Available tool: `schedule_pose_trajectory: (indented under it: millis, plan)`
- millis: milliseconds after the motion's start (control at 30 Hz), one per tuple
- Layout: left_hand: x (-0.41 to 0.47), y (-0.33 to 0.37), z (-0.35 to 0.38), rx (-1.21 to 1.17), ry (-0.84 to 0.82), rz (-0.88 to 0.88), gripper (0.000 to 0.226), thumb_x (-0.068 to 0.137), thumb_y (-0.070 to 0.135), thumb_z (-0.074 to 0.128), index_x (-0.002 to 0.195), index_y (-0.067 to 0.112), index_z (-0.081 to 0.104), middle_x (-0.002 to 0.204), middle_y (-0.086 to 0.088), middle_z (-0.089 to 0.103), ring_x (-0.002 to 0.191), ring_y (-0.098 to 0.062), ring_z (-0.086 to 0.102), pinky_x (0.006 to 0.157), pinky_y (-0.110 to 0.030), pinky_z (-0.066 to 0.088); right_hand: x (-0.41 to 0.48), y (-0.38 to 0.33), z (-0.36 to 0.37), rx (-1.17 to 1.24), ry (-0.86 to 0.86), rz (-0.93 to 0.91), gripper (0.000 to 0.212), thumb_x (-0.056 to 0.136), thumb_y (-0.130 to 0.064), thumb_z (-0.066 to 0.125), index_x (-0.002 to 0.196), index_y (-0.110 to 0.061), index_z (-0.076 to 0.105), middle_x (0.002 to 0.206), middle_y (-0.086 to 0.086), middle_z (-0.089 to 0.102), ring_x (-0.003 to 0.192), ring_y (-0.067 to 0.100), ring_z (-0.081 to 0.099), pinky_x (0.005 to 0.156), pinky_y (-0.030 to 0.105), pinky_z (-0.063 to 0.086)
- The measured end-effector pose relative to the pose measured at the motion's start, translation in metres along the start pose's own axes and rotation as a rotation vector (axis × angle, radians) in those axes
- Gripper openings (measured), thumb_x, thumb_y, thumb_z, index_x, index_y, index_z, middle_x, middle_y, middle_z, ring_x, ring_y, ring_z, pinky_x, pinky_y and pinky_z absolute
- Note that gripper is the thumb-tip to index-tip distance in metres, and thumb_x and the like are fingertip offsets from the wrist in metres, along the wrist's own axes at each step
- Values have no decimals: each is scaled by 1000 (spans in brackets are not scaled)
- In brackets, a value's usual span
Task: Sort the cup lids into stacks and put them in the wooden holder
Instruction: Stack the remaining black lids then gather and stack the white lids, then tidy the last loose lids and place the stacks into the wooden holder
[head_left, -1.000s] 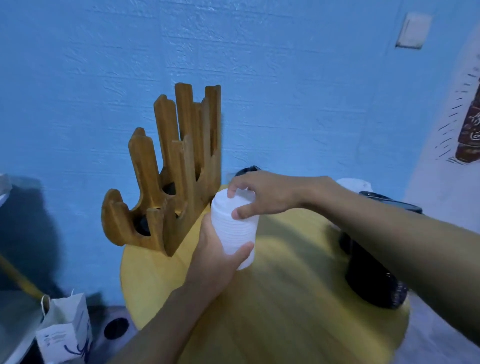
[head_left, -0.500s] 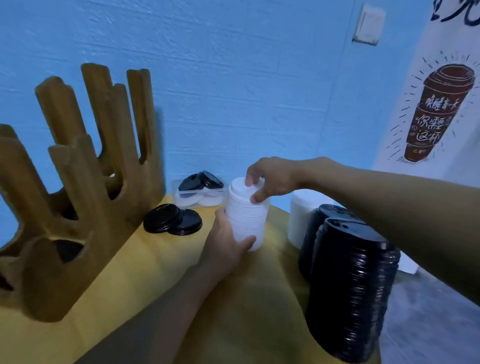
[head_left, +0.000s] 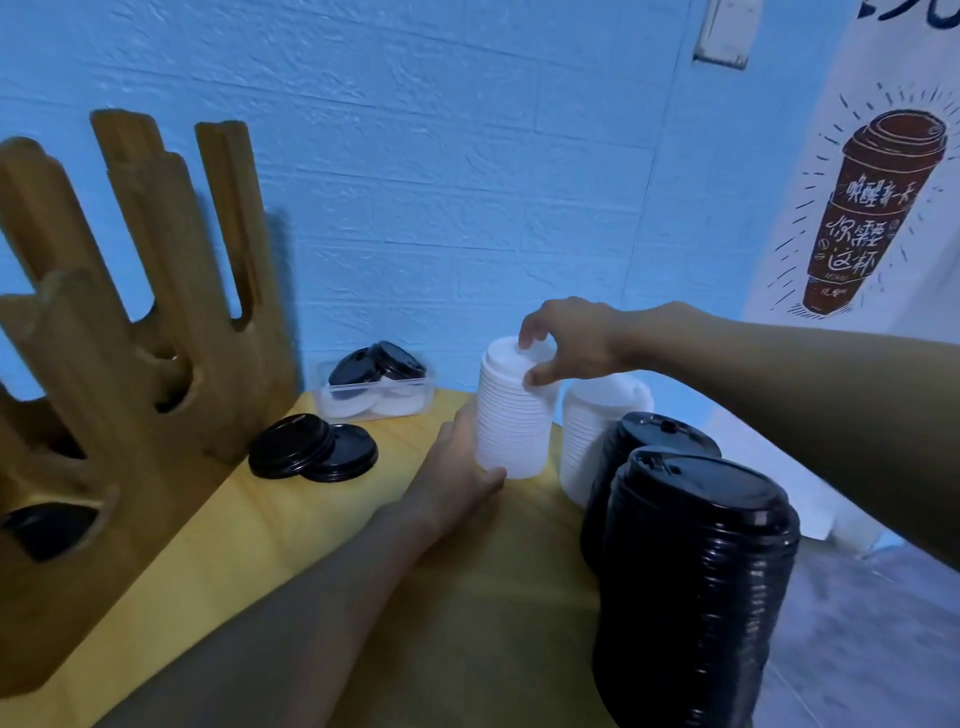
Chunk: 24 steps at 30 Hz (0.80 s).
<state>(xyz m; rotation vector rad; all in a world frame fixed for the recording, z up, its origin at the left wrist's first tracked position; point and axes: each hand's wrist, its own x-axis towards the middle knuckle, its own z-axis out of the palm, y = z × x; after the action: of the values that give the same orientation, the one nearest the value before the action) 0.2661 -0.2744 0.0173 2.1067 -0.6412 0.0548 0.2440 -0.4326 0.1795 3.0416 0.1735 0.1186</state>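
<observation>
Both hands are on the white lid stack (head_left: 511, 421), which I see upright on the yellow table (head_left: 311, 530), right of the wooden holder (head_left: 130, 322). My left hand (head_left: 457, 470) curls round its base; my right hand (head_left: 569, 343) pinches the top lid between thumb and fingertips. Two loose black lids (head_left: 311, 449) lie beside the holder.

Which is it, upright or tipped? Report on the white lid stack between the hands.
Upright. The white lid stack stands base-down on the table, left hand gripping low, right hand pinching its top.
</observation>
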Motion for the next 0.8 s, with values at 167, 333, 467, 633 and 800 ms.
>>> schedule_pose_trajectory:
  millis: [167, 333, 467, 633, 800]
  plan:
    - [-42, -6, -40, 50, 175, 52, 41, 93, 13, 62, 132, 20, 54, 110, 1, 57, 91, -10, 52, 80, -29, 44, -19, -25, -23, 23, -6, -46, 42, 87, -42, 66, 121, -21, 57, 130, 4, 54, 117, 26, 50, 99, 43, 43]
    - [-82, -24, -88, 241, 369, 25, 25, 90, 6, 60, 112, 18, 63, 108, 3, 57, 103, -18, 52, 92, -31, 42, -34, -84, -33, 60, -67, -77, 39, 90, -40, 64, 121, -17, 58, 127, 7, 57, 115, 28, 54, 98, 42, 46]
    - [-105, -40, -110, 360, 396, -146, 44, 91, 13, 58, 134, 14, 54, 135, -6, 48, 122, -27, 43, 105, -36, 36, -42, -150, -8, 248, -50, -152, 35, 91, -29, 62, 115, -3, 63, 119, 16, 63, 111, 33, 57, 95, 43, 48]
    - [-117, -61, -111, 413, 301, -286, 67, 93, 22, 57, 153, 15, 27, 154, -13, 27, 136, -32, 33, 114, -40, 29, -43, -190, 103, 414, 15, -45, 41, 91, -36, 55, 129, -21, 50, 132, 5, 50, 121, 25, 46, 101, 43, 41]
    - [-102, -70, -109, 471, 284, -231, 77, 94, 20, 54, 159, 20, 12, 164, -7, 11, 148, -29, 21, 118, -40, 24, -26, -183, 151, 490, 164, 78, 56, 94, -40, 46, 145, -22, 33, 150, 0, 36, 135, 20, 34, 110, 40, 29]
